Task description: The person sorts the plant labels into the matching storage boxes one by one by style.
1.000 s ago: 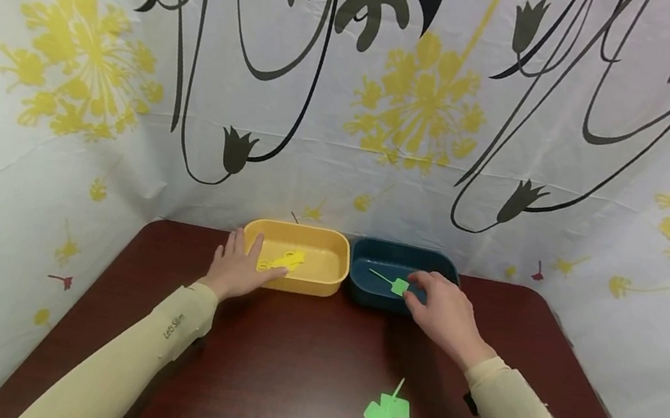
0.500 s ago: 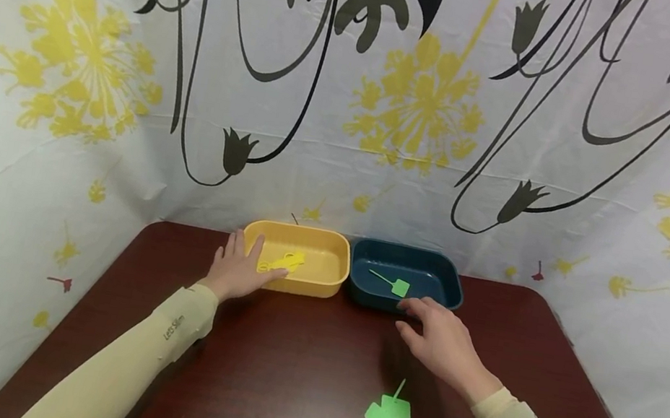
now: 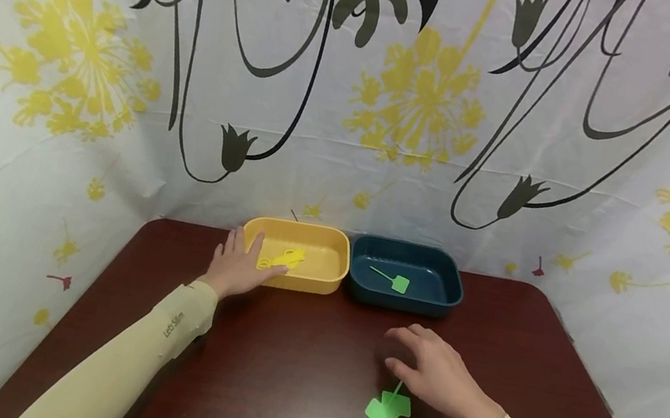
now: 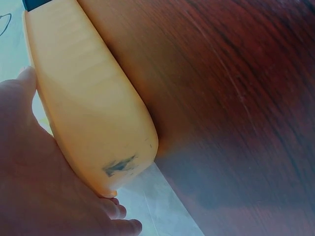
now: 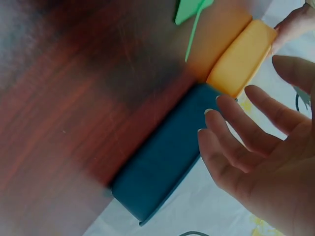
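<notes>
My left hand (image 3: 235, 268) rests with spread fingers on the left end of the yellow bin (image 3: 316, 286); in the left wrist view its thumb and palm lie along the rim. Yellow flat pieces (image 3: 293, 259) with small loops lie inside that bin. My right hand (image 3: 441, 372) hovers over the table, holding nothing, its fingers loosely bent just behind a small pile of green plant labels (image 3: 384, 416) with square heads and thin stems. One more green plant label (image 3: 400, 284) lies in the dark blue bin (image 3: 402, 301).
Both bins stand side by side at the back of the dark red-brown table (image 3: 283, 369). A white patterned cloth (image 3: 287, 179) hangs close behind them and along both sides.
My right hand has let go of a green plant label in the blue bin, then drawn back toward the pile on the table. The left hand stays on the yellow bin.
</notes>
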`<state>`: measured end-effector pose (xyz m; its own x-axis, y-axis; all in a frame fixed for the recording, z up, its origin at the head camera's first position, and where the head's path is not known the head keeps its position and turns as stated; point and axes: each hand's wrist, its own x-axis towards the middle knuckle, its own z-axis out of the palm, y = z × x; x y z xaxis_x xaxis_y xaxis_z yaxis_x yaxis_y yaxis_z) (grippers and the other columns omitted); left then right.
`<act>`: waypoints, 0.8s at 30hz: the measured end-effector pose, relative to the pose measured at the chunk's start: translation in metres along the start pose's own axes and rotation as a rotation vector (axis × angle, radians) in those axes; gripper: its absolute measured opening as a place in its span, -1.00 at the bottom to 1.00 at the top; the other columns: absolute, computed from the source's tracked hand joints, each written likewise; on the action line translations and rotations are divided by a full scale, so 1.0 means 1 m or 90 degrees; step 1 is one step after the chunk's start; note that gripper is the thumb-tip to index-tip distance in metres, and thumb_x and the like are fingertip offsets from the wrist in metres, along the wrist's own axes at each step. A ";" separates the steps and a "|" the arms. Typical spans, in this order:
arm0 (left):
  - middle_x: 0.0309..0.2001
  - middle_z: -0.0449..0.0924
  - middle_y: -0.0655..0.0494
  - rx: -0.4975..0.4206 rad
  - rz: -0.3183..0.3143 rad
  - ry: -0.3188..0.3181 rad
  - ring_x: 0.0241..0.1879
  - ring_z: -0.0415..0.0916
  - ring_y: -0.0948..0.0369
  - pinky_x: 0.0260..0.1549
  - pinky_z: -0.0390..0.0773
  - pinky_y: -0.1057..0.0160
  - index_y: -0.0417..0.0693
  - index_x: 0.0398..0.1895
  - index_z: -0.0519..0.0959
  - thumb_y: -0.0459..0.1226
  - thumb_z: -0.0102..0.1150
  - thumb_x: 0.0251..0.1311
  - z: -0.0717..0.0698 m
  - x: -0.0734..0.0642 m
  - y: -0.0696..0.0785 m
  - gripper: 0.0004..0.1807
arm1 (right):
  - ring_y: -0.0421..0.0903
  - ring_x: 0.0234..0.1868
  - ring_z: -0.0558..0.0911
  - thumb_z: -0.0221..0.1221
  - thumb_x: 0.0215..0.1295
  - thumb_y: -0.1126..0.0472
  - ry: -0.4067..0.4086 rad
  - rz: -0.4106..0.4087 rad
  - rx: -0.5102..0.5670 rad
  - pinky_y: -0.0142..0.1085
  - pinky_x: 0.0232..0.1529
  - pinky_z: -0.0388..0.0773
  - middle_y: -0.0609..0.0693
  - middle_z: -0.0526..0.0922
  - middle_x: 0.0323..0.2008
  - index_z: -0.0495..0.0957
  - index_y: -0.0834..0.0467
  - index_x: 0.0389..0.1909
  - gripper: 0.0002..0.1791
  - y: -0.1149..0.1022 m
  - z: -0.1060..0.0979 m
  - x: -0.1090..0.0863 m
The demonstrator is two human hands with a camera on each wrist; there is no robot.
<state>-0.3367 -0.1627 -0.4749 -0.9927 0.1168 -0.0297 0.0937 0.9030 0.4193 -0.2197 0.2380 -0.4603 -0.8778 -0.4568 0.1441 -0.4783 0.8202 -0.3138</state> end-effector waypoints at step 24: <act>0.57 -0.48 -0.36 0.001 -0.002 0.000 0.53 -0.47 -0.27 0.37 -0.26 -0.37 -0.04 0.64 -0.15 0.55 -0.11 0.11 0.001 0.000 0.000 0.25 | -0.27 -0.19 0.35 0.53 -0.09 -0.25 -0.117 -0.114 0.028 -0.32 -0.28 0.35 -0.28 0.41 -0.18 0.60 -0.25 -0.03 -0.44 0.000 0.029 -0.027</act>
<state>-0.3364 -0.1622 -0.4758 -0.9930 0.1137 -0.0314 0.0903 0.9042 0.4174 -0.1957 0.2406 -0.4911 -0.7580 -0.6516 0.0289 -0.6205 0.7068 -0.3397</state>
